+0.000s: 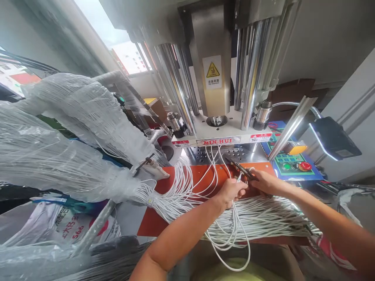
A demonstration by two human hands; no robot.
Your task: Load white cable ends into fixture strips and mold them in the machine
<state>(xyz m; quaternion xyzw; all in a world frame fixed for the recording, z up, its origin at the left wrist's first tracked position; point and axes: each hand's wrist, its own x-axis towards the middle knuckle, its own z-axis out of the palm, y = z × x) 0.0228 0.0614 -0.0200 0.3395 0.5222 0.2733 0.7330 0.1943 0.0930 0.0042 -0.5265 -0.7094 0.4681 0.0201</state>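
Note:
My left hand (233, 192) is closed around a few white cables (245, 249), which loop down over the front edge of the orange-red worktop (171, 176). My right hand (263, 181) grips a dark, narrow bar-like tool (238, 167) with small brass-coloured spots; its exact kind is unclear. The tool points up and left toward the press's metal bed plate (202, 155). The cable ends near my left fingertips meet the tool's side, though the contact is partly hidden. Under both wrists lies a thick bundle of white cables (263, 218).
A press marked MIN-HUI (218, 141) stands ahead, with a high-temperature label (213, 72). At right are a control panel with a red button (305, 166) and a lamp (335, 138). Plastic-wrapped cable bundles (88, 113) hang over a rack at left.

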